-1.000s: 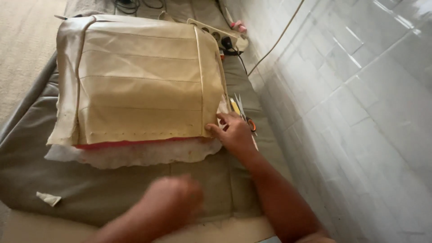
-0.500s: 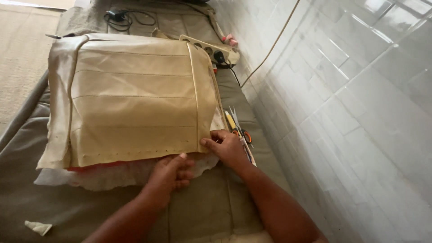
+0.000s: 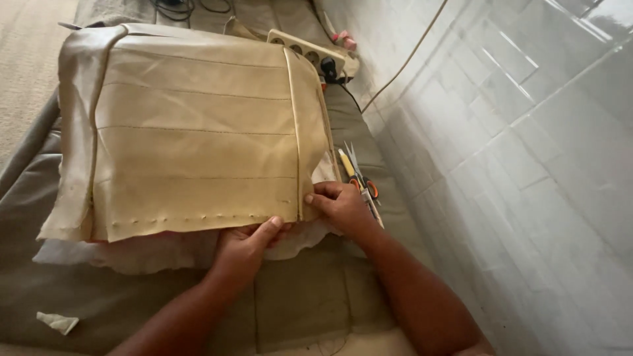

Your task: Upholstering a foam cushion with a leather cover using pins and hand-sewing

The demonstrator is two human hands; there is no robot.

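- Hands worked the near hem of a cream stitched seat cover (image 3: pixel 198 132) spread over grey upholstery (image 3: pixel 310 303).
- Right hand (image 3: pixel 339 206) pinched the cover's piped seam at the hem, fingers curled shut on it.
- Left hand (image 3: pixel 245 245), just beside it, gripped the hem edge, thumb on top, fingers tucked under into white foam lining (image 3: pixel 132 254).
- Scissors (image 3: pixel 361 178) with orange handles lay touching or just beyond the right hand, by the tiled wall (image 3: pixel 514 165).
- Risk, as I judged it: a sideways tug could drag knuckles onto the blades, or pull the hem's stitching loose.
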